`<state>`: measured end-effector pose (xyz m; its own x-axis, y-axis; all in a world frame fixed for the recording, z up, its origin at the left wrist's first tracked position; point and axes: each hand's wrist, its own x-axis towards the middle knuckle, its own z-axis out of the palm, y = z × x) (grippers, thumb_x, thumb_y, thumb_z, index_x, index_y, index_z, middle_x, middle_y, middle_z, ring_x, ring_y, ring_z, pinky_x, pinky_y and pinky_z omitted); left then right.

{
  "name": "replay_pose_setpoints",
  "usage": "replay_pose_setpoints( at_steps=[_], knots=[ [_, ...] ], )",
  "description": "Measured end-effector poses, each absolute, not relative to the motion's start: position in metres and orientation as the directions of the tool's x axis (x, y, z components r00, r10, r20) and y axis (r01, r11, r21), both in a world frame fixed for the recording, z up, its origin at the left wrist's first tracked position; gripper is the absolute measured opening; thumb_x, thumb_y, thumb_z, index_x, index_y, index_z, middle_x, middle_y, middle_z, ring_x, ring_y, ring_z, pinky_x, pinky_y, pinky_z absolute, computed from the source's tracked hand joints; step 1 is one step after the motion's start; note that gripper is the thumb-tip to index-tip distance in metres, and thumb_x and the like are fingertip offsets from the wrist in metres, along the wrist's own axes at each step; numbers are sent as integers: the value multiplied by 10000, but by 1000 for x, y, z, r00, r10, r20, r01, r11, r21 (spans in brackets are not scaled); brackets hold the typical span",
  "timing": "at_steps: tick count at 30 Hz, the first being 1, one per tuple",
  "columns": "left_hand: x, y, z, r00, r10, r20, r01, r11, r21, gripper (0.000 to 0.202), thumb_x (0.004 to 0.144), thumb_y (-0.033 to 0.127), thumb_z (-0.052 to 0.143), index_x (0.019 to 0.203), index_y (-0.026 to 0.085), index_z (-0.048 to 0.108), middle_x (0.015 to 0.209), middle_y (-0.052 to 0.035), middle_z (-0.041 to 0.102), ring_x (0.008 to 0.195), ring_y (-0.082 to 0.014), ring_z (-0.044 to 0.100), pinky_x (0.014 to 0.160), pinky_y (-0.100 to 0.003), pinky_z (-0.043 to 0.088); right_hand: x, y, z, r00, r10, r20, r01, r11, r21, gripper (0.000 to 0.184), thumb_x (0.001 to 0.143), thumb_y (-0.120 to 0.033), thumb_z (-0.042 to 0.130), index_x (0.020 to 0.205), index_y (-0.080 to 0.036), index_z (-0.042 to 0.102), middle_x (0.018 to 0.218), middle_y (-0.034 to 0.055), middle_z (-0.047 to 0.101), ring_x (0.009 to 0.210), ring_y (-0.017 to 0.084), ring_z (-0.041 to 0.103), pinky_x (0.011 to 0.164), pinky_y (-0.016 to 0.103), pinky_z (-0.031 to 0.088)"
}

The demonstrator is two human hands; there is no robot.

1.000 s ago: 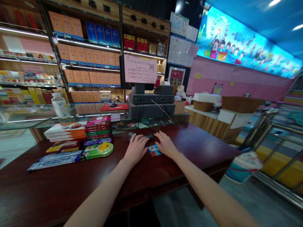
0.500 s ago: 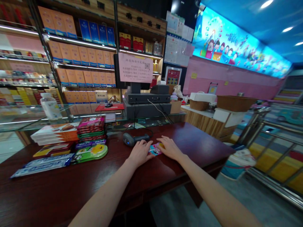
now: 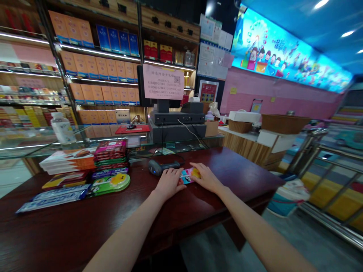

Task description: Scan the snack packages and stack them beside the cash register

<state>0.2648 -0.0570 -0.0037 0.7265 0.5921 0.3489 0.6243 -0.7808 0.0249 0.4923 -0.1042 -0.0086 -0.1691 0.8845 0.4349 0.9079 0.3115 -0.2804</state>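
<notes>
A small pink-and-blue packet (image 3: 186, 176) with a yellow part lies on the dark red table between my hands. Its exact kind is too small to tell. My left hand (image 3: 169, 183) grips its left end, fingers bent over it and thumb on the near side. The right end is in my right hand (image 3: 207, 178), whose fingers and thumb close around the yellow part. Both hands hide the packet's ends. Just behind my left hand lies a black barcode scanner (image 3: 162, 166) with a small blue light.
Stacked snack packets (image 3: 110, 155), white-and-orange boxes (image 3: 69, 160), a green package (image 3: 110, 184) and blue-white wrappers (image 3: 55, 198) lie on the left. Behind stand a glass counter with a bottle (image 3: 62, 130) and a cash register (image 3: 178, 119). A bucket (image 3: 287, 196) stands right of the table.
My right hand has shifted slightly right, and more of the packet shows between the hands. The whole view has moved a little; the other goods stay in place.
</notes>
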Motion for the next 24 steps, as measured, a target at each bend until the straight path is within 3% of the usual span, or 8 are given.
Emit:
replay_pose_setpoints(
  at_steps=[9, 17, 24],
  knots=[
    [241, -43, 24, 684, 569, 456, 634, -773, 13, 707, 849, 474, 682, 1454, 229, 410, 1413, -113, 584, 1281, -281, 502, 1055, -434, 389, 473, -90, 6, -158, 790, 593, 878, 387, -281, 566, 938, -373, 599, 1463, -236, 437, 1336, 127, 576, 1238, 274, 544, 1052, 481, 447],
    [194, -27, 34, 615, 616, 492, 714, -700, -15, 820, 805, 514, 716, 1483, 198, 379, 1381, -133, 607, 1284, -289, 513, 1089, -445, 356, 430, -69, 13, -180, 730, 659, 859, 443, -256, 591, 921, -372, 631, 1464, -239, 440, 1339, 132, 585, 1236, 291, 545, 1033, 473, 453],
    [143, -17, 38, 571, 631, 525, 766, -640, -64, 782, 814, 511, 694, 1474, 205, 409, 1344, -123, 618, 1236, -286, 536, 1096, -449, 342, 381, -42, 17, -221, 683, 696, 820, 516, -246, 607, 913, -382, 651, 1466, -234, 448, 1354, 131, 589, 1255, 290, 533, 1042, 456, 435]
  ],
)
